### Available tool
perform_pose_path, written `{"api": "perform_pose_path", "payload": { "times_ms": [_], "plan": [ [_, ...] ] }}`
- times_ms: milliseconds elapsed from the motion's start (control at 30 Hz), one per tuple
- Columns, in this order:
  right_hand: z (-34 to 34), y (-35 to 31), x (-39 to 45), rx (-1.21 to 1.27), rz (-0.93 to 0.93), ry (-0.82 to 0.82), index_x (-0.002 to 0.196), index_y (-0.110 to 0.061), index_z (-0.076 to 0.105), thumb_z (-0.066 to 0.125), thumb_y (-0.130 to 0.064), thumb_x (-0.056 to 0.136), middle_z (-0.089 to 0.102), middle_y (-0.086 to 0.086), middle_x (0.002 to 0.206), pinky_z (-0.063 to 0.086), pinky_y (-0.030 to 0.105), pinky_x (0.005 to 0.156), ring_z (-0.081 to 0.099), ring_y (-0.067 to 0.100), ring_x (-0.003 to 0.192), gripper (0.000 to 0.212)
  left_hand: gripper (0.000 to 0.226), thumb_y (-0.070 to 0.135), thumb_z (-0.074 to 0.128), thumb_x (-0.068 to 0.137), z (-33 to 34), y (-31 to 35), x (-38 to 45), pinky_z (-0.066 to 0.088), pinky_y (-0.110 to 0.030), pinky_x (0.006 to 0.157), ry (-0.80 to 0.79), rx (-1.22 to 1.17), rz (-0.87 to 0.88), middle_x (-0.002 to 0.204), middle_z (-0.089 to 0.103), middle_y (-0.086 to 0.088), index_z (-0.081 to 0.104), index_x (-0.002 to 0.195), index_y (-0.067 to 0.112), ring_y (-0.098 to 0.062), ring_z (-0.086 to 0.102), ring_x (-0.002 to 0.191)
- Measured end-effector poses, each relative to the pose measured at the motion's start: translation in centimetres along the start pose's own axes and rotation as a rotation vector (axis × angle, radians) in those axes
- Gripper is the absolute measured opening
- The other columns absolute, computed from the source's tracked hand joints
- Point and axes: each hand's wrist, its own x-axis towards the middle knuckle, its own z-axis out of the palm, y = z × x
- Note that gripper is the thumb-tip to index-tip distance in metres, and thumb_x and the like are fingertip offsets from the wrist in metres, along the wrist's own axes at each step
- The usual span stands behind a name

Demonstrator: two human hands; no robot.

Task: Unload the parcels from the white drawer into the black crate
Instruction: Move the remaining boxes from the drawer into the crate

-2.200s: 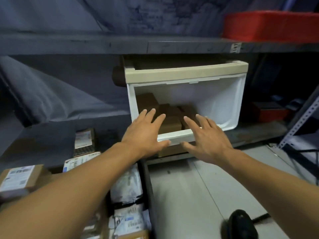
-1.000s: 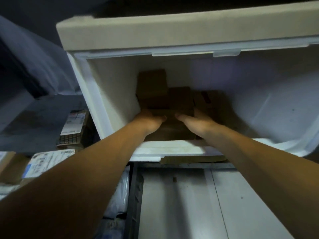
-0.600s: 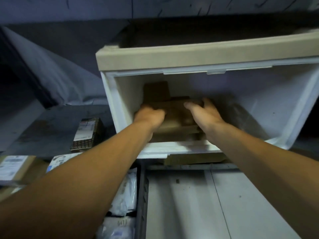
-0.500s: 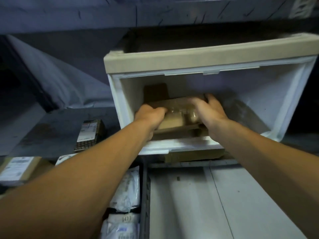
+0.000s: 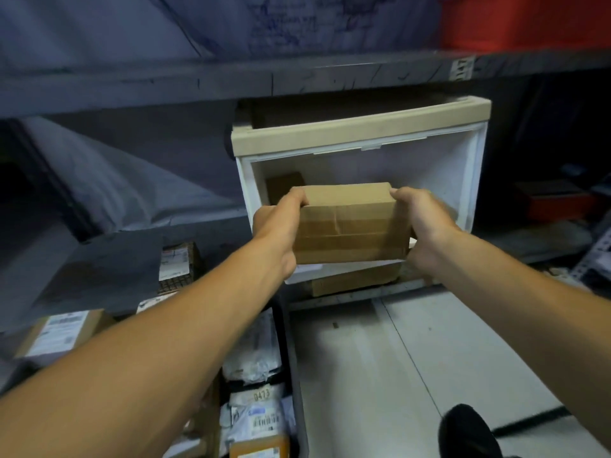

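A brown taped cardboard parcel [image 5: 348,223] is held in front of the white drawer [image 5: 463,180], which has a beige front rim. My left hand [image 5: 277,226] grips the parcel's left end and my right hand [image 5: 421,223] grips its right end. Behind the parcel, another brown box [image 5: 284,186] shows at the drawer's back left. The black crate [image 5: 286,338] lies at the lower left, its rim running down the frame, with white bagged parcels [image 5: 254,355] and labelled boxes inside.
A flat cardboard piece [image 5: 357,279] sits under the drawer on the low shelf. Labelled boxes [image 5: 62,332] lie at the left. A dark shelf board [image 5: 297,77] runs overhead, with a red bin [image 5: 529,21] on it. A black shoe [image 5: 469,431] stands on the pale floor.
Both hands reached into the drawer, closed on a brown parcel and lifted it out toward me. The view has pulled back from the drawer.
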Motion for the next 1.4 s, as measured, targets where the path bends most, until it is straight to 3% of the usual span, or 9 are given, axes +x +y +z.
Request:
{"api": "perform_pose_path", "payload": {
  "times_ms": [200, 333, 467, 600, 867, 967, 1100, 1267, 1400],
  "plan": [
    [-1.3, 0.5, -2.4, -0.010, 0.131, -0.202, 0.110, -0.023, 0.065, 0.066, -0.039, 0.087, 0.066, 0.010, 0.113, 0.056, 0.046, 0.088, 0.063, 0.031, 0.113, 0.029, 0.010, 0.025, 0.064, 0.085, -2.5, 0.5, -0.9, 0.047, -0.036, 0.072, 0.006, -0.052, 0.103, 0.081, 0.056, -0.001, 0.059, 0.089, 0.018, -0.018, 0.054, 0.082],
    [-1.3, 1.1, -3.6, 0.035, 0.186, -0.326, 0.114, -0.020, 0.063, 0.063, -0.036, 0.091, 0.072, 0.013, 0.095, 0.060, 0.041, 0.067, 0.070, 0.030, 0.086, 0.027, 0.012, 0.027, 0.070, 0.086, -3.7, -0.4, -0.8, 0.048, -0.037, 0.077, 0.069, -0.139, 0.107, 0.080, 0.060, 0.000, 0.061, 0.083, 0.019, -0.018, 0.056, 0.082],
    [0.1, 1.7, -4.3, 0.132, 0.150, -0.253, 0.097, -0.018, 0.063, 0.062, -0.031, 0.095, 0.074, 0.010, 0.079, 0.058, 0.046, 0.075, 0.068, 0.030, 0.087, 0.013, 0.034, 0.051, 0.076, 0.084, -3.9, -1.2, -1.1, 0.048, -0.052, 0.098, 0.077, -0.135, 0.034, 0.114, 0.066, 0.003, 0.066, 0.104, 0.025, -0.023, 0.058, 0.114],
    [1.7, 2.3, -4.7, 0.201, 0.111, -0.251, 0.106, -0.020, 0.068, 0.067, -0.028, 0.094, 0.074, 0.011, 0.102, 0.060, 0.046, 0.070, 0.069, 0.029, 0.096, 0.014, 0.075, 0.058, 0.078, 0.078, -3.1, -1.8, -1.9, 0.040, -0.066, 0.103, -0.125, -0.098, -0.088, 0.148, 0.048, -0.001, 0.050, 0.142, 0.032, -0.035, 0.041, 0.140],
    [1.8, 3.1, -5.6, 0.026, 0.141, -0.357, 0.121, -0.023, 0.065, 0.066, -0.064, 0.086, 0.076, 0.010, 0.109, 0.059, 0.046, 0.083, 0.070, 0.030, 0.108, 0.053, 0.033, 0.038, 0.068, 0.089, -2.7, -1.6, -1.8, 0.057, -0.050, 0.089, -0.242, -0.124, -0.173, 0.108, 0.074, -0.009, 0.066, 0.119, 0.023, -0.030, 0.069, 0.103],
    [1.2, 2.7, -5.3, 0.008, 0.199, -0.338, 0.112, -0.017, 0.062, 0.067, -0.071, 0.080, 0.070, 0.009, 0.102, 0.059, 0.046, 0.086, 0.066, 0.020, 0.083, 0.063, 0.033, 0.036, 0.070, 0.082, -3.6, -1.4, -0.9, 0.058, -0.044, 0.082, -0.194, -0.065, -0.153, 0.098, 0.077, -0.007, 0.069, 0.110, 0.019, -0.028, 0.071, 0.092],
    [0.7, 2.4, -5.3, 0.089, 0.137, -0.309, 0.101, -0.017, 0.057, 0.064, -0.045, 0.095, 0.065, 0.003, 0.067, 0.051, 0.035, 0.066, 0.054, 0.011, 0.041, 0.030, 0.033, 0.037, 0.073, 0.073, -4.3, -0.9, -0.8, 0.053, -0.048, 0.096, -0.232, 0.031, -0.147, 0.097, 0.074, -0.007, 0.070, 0.102, 0.021, -0.028, 0.066, 0.096],
    [0.3, 1.8, -4.8, 0.130, 0.048, -0.248, 0.127, -0.020, 0.058, 0.072, -0.040, 0.089, 0.067, 0.012, 0.112, 0.061, 0.052, 0.081, 0.071, 0.031, 0.091, 0.045, 0.069, 0.038, 0.079, 0.044, -6.1, 0.1, -0.6, 0.050, -0.051, 0.101, -0.315, 0.064, -0.205, 0.106, 0.072, -0.011, 0.070, 0.109, 0.018, -0.030, 0.064, 0.103],
    [0.1, 1.5, -5.2, 0.106, 0.082, -0.231, 0.116, -0.023, 0.058, 0.069, -0.041, 0.092, 0.064, 0.012, 0.107, 0.060, 0.051, 0.081, 0.069, 0.030, 0.092, 0.031, 0.039, 0.038, 0.074, 0.076, -6.5, 0.1, -0.5, 0.050, -0.047, 0.095, -0.309, 0.036, -0.190, 0.110, 0.069, -0.011, 0.069, 0.109, 0.019, -0.030, 0.062, 0.105]
  ]
}}
